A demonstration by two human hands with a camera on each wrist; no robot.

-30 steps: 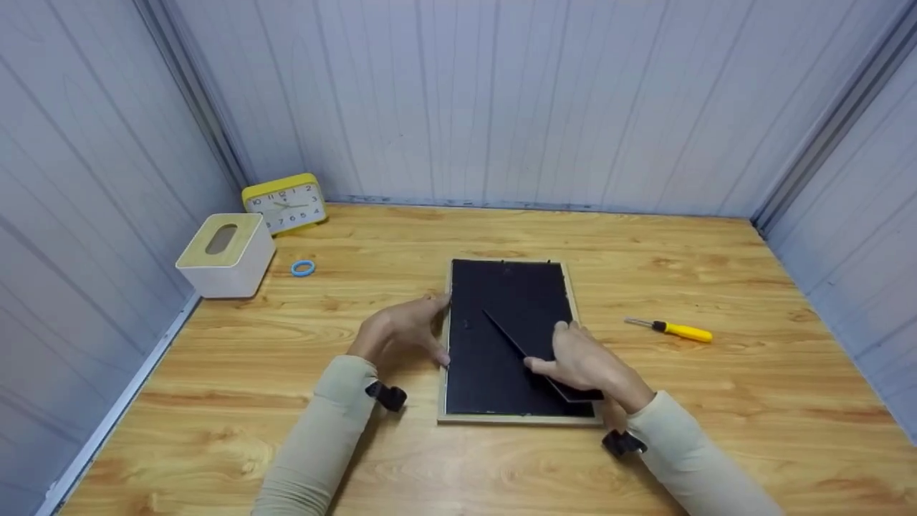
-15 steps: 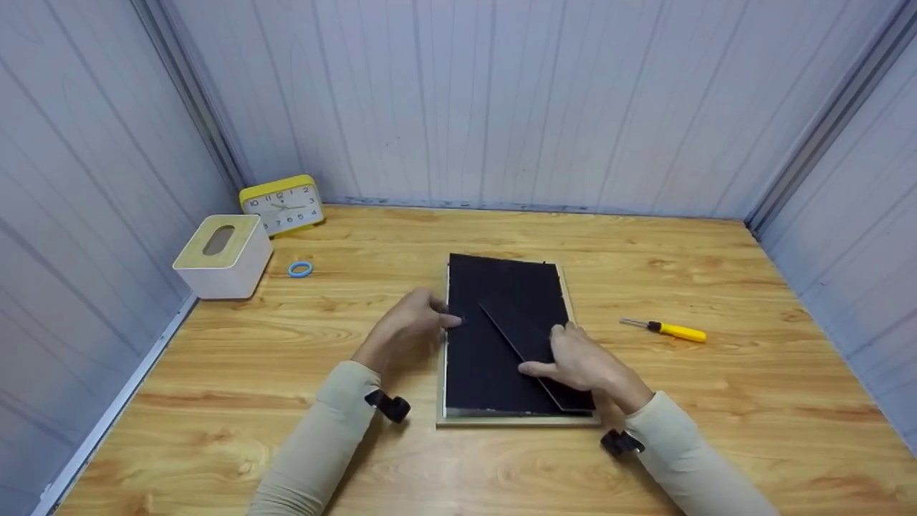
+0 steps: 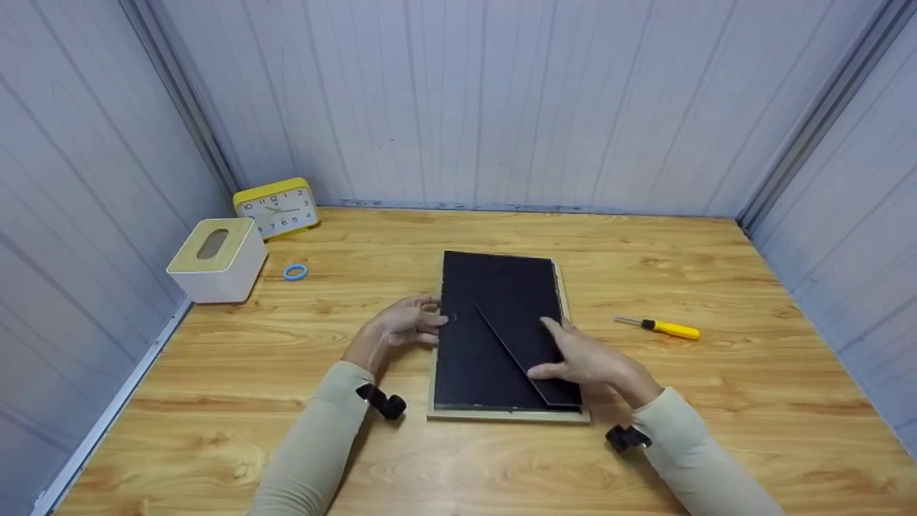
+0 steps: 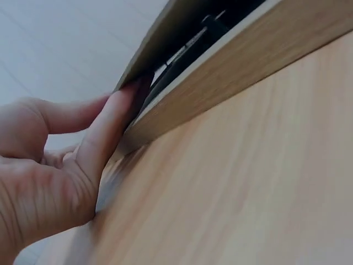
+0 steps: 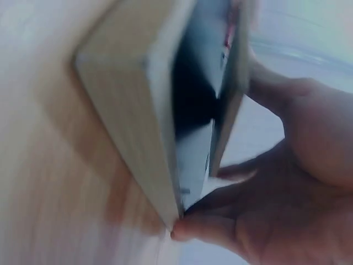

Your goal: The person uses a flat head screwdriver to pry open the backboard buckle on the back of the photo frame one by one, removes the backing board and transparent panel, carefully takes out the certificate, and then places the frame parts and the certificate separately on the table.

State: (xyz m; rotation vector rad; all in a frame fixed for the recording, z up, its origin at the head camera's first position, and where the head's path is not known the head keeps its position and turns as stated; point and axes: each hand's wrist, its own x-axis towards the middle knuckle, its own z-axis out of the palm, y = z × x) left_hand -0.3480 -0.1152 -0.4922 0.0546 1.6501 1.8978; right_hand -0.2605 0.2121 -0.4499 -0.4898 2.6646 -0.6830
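Observation:
A wooden picture frame [image 3: 509, 416] lies face down on the table, its black backing board [image 3: 494, 276] on top. A black stand leg [image 3: 526, 351] slants across the board. At the left edge my left hand [image 3: 405, 322] pinches the board between thumb and fingers. The left wrist view shows the board's edge [image 4: 144, 52] raised from the frame at that side. My right hand [image 3: 587, 358] lies over the right side with thumb and fingers spread, the thumb by the stand leg. In the right wrist view, a fingertip [image 5: 182, 229] touches the frame's rim.
A yellow-handled screwdriver [image 3: 673, 330] lies to the right of the frame. At the back left are a white tissue box [image 3: 226, 276] with a wooden lid, a yellow clock [image 3: 276, 208] and a blue ring [image 3: 294, 272]. Pale panel walls [image 3: 444, 107] enclose the table.
My left hand has gone from the frame's side to pinching the board's left edge, which has come up and shifted slightly left. My right hand has loosened its grip on the stand leg.

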